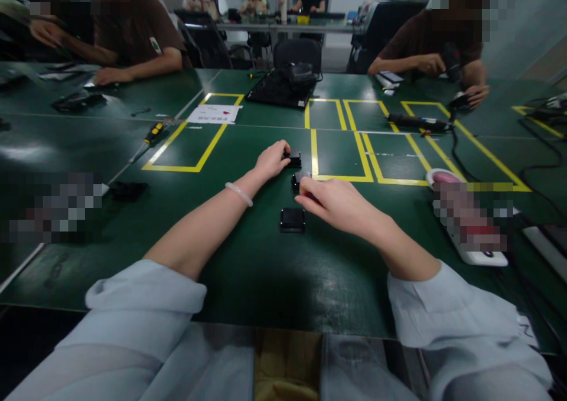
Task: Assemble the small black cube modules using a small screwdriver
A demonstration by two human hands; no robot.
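Observation:
My left hand (271,160) is closed on a small black box-like part (293,160) on the green table, its fingers at the part's left side. Just nearer to me, my right hand (325,195) pinches a second small black part (296,182), whose right side my fingers hide. A third black part (292,219), square and shallow with small bright spots at its corners, lies flat below my right hand, untouched. The three sit roughly in a column. What kind of parts they are I cannot make out.
Yellow tape rectangles (343,178) mark the table (283,289). A screwdriver (154,134) lies left, a black electric screwdriver (419,122) with a cable right. A white-edged pinkish object (469,218) is near my right arm. A black panel (283,88) lies ahead; co-workers sit opposite.

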